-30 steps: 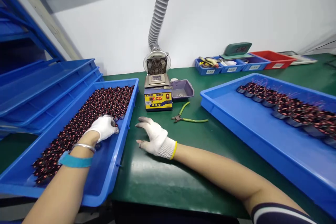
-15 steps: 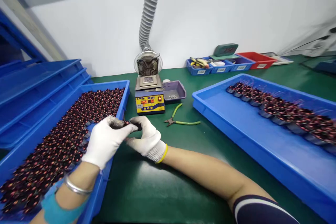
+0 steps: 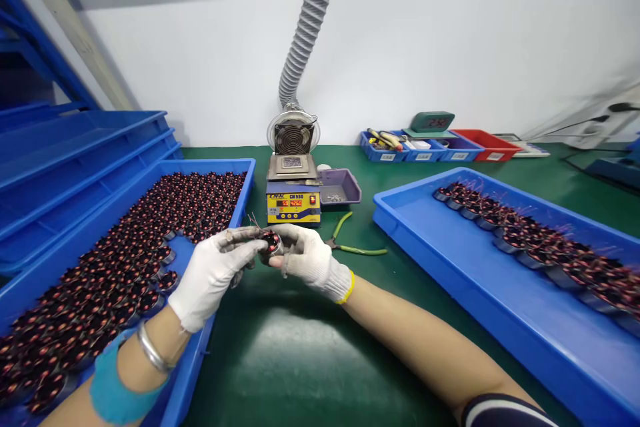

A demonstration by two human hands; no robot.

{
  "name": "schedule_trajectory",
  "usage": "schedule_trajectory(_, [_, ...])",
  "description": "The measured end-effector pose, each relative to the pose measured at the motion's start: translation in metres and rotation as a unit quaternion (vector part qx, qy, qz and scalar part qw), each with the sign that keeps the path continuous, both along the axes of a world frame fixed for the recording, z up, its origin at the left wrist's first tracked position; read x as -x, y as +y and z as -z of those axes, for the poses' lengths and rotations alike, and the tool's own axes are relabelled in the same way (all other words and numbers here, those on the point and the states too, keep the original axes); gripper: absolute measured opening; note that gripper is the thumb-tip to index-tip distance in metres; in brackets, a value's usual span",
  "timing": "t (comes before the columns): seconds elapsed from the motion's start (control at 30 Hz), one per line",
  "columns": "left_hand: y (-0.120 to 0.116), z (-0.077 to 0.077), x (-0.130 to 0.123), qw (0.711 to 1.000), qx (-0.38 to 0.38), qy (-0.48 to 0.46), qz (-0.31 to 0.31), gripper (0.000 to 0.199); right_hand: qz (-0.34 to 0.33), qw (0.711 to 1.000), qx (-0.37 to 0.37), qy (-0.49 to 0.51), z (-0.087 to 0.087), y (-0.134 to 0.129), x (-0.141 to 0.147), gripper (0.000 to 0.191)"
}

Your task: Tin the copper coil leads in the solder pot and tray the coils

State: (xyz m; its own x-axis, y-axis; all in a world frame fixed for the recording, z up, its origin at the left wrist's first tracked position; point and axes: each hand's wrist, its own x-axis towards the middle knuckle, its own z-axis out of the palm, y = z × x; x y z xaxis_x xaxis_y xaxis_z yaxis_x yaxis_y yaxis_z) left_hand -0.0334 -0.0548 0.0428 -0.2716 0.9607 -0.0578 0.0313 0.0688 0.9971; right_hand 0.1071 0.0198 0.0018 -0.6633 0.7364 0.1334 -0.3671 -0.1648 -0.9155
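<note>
Between my two gloved hands is a small round motor stator (image 3: 271, 242), dark with copper-coloured windings, a metal rim and thin wires sticking up. My left hand (image 3: 220, 263) pinches it from the left, with grey-stained fingertips. From the other side my right hand (image 3: 310, 255) grips its rim. Both hands are over the green table, just in front of a yellow and blue solder pot (image 3: 293, 205) with a lit digital display. Green-handled cutting pliers (image 3: 345, 240) lie right of my right hand, partly hidden by it.
A blue tray (image 3: 249, 180) packed with similar stators stands at left, beside stacked blue trays (image 3: 85, 147). Another blue tray (image 3: 450, 267) at right holds rows of stators. Behind are a purple bin (image 3: 350, 187), small blue bins (image 3: 385, 155), a red bin (image 3: 493, 147) and a grey duct (image 3: 313, 20).
The stator has turned so its wound face and wires now show between my fingers. The camera view has shifted slightly, and both hands appear a little farther right.
</note>
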Motion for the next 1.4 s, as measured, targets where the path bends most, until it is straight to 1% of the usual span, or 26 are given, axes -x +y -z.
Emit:
schedule_trajectory(0.07, [0.0, -0.002, 0.004, 1.0, 0.007, -0.025, -0.005, 0.041, -0.04, 0.999, 0.006, -0.023, 0.001, -0.002, -0.001, 0.047])
schedule_trajectory(0.1, [0.001, -0.003, 0.008, 0.999, 0.004, -0.04, -0.021, 0.038, -0.059, 0.998, 0.01, -0.036, 0.001, -0.003, -0.002, 0.046])
schedule_trajectory(0.13, [0.002, -0.005, 0.012, 0.997, -0.008, -0.059, -0.049, 0.036, -0.079, 0.996, 0.013, -0.047, 0.002, -0.004, -0.002, 0.046])
schedule_trajectory(0.2, [0.006, -0.009, 0.021, 0.985, -0.059, -0.106, -0.126, 0.033, -0.105, 0.992, 0.017, -0.063, 0.003, -0.006, -0.003, 0.045])
schedule_trajectory(0.27, [0.011, -0.011, 0.03, 0.961, -0.123, -0.15, -0.197, 0.033, -0.107, 0.991, 0.008, -0.074, 0.003, -0.007, -0.004, 0.045])
schedule_trajectory(0.33, [0.014, -0.01, 0.036, 0.95, -0.148, -0.164, -0.22, 0.033, -0.089, 0.993, -0.007, -0.075, 0.001, -0.004, -0.006, 0.046])
schedule_trajectory(0.37, [0.015, -0.008, 0.036, 0.954, -0.142, -0.153, -0.215, 0.033, -0.078, 0.994, -0.014, -0.07, 0.0, 0.0, -0.008, 0.046])
schedule_trajectory(0.43, [0.014, -0.002, 0.032, 0.976, -0.099, -0.075, -0.176, 0.035, -0.054, 0.997, -0.018, -0.047, -0.006, 0.012, -0.014, 0.048])
schedule_trajectory(0.47, [0.013, 0.002, 0.027, 0.988, -0.066, -0.007, -0.137, 0.036, -0.034, 0.999, -0.017, -0.032, -0.01, 0.021, -0.017, 0.048])
schedule_trajectory(0.5, [0.012, 0.006, 0.022, 0.993, -0.03, 0.073, -0.083, 0.038, -0.007, 1.0, -0.015, -0.02, -0.016, 0.033, -0.02, 0.049])
schedule_trajectory(0.53, [0.01, 0.011, 0.017, 0.987, 0.007, 0.161, -0.015, 0.04, 0.025, 0.999, -0.016, -0.012, -0.023, 0.046, -0.024, 0.048])
schedule_trajectory(0.57, [0.007, 0.014, 0.011, 0.966, 0.044, 0.247, 0.064, 0.042, 0.063, 0.998, -0.02, -0.011, -0.031, 0.062, -0.026, 0.047])
schedule_trajectory(0.63, [0.003, 0.021, 0.003, 0.896, 0.105, 0.379, 0.207, 0.047, 0.144, 0.988, -0.041, -0.045, -0.048, 0.097, -0.029, 0.04])
schedule_trajectory(0.67, [0.001, 0.022, 0.0, 0.86, 0.128, 0.421, 0.258, 0.05, 0.185, 0.978, -0.058, -0.082, -0.058, 0.115, -0.029, 0.036])
schedule_trajectory(0.7, [0.0, 0.023, -0.002, 0.832, 0.145, 0.448, 0.295, 0.052, 0.225, 0.962, -0.077, -0.133, -0.066, 0.132, -0.028, 0.033])
schedule_trajectory(0.73, [-0.001, 0.024, -0.004, 0.812, 0.158, 0.464, 0.317, 0.053, 0.261, 0.94, -0.103, -0.192, -0.075, 0.148, -0.025, 0.031])
schedule_trajectory(0.77, [-0.001, 0.023, -0.004, 0.802, 0.166, 0.472, 0.327, 0.054, 0.293, 0.912, -0.134, -0.255, -0.082, 0.162, -0.021, 0.033])
schedule_trajectory(0.83, [0.0, 0.021, -0.004, 0.794, 0.169, 0.482, 0.329, 0.057, 0.336, 0.839, -0.211, -0.372, -0.093, 0.184, -0.011, 0.038])
schedule_trajectory(0.9, [0.002, 0.018, -0.004, 0.794, 0.17, 0.483, 0.326, 0.059, 0.351, 0.764, -0.287, -0.459, -0.1, 0.198, 0.002, 0.043])
schedule_trajectory(0.93, [0.003, 0.018, -0.003, 0.795, 0.171, 0.482, 0.326, 0.06, 0.351, 0.733, -0.315, -0.49, -0.102, 0.203, 0.008, 0.046])
schedule_trajectory(0.97, [0.004, 0.017, -0.003, 0.797, 0.172, 0.479, 0.325, 0.061, 0.349, 0.709, -0.334, -0.513, -0.103, 0.206, 0.014, 0.049])
schedule_trajectory(1.0, [0.005, 0.017, -0.003, 0.8, 0.172, 0.475, 0.324, 0.061, 0.346, 0.694, -0.344, -0.529, -0.103, 0.209, 0.019, 0.052])
schedule_trajectory(1.03, [0.006, 0.018, -0.002, 0.803, 0.171, 0.471, 0.322, 0.061, 0.345, 0.684, -0.348, -0.541, -0.102, 0.211, 0.024, 0.055])
schedule_trajectory(1.1, [0.007, 0.019, -0.002, 0.808, 0.167, 0.466, 0.32, 0.061, 0.347, 0.674, -0.348, -0.552, -0.101, 0.214, 0.031, 0.056])
schedule_trajectory(1.3, [0.009, 0.023, 0.0, 0.817, 0.166, 0.454, 0.315, 0.06, 0.351, 0.67, -0.336, -0.562, -0.094, 0.216, 0.037, 0.056])
schedule_trajectory(1.4, [0.01, 0.022, -0.001, 0.814, 0.165, 0.458, 0.316, 0.06, 0.353, 0.669, -0.327, -0.567, -0.091, 0.215, 0.038, 0.055])
